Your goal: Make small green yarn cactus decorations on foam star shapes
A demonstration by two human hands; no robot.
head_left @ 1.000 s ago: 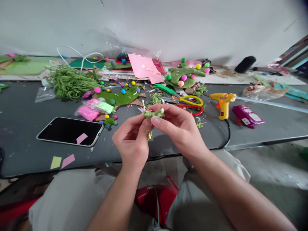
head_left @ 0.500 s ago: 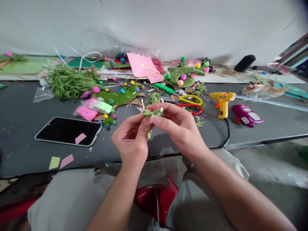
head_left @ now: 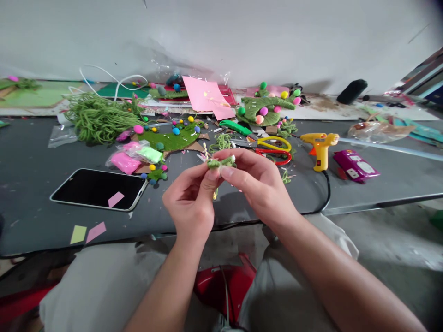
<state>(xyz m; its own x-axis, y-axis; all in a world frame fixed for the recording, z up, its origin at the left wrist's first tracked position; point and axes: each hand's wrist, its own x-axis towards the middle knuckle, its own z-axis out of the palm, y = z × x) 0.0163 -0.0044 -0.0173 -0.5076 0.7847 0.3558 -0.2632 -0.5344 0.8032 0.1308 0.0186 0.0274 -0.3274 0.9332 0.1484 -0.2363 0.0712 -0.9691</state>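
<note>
Between my two hands, above the front of the table, is a small piece wrapped in green yarn (head_left: 222, 162) with a white bit at its right end. My left hand (head_left: 192, 198) pinches its left part between thumb and fingers. My right hand (head_left: 261, 186) is closed on the right part, its thumb tip beside the left thumb. The fingers hide much of the piece. Just behind the hands lie loose green yarn (head_left: 221, 141) and scissors (head_left: 277, 144) with yellow and red handles. A green-handled cutter (head_left: 236, 127) rests behind those.
A yellow glue gun (head_left: 320, 147) and a purple packet (head_left: 356, 166) lie to the right. On the left are a phone (head_left: 98, 188), bags of pink and green pieces (head_left: 126, 161) and a heap of green yarn (head_left: 100, 117). Pompom-trimmed green shapes (head_left: 266, 107) lie behind.
Both hands have shifted very slightly to the right with the green yarn piece, keeping their pinch on it. The things on the table look the same.
</note>
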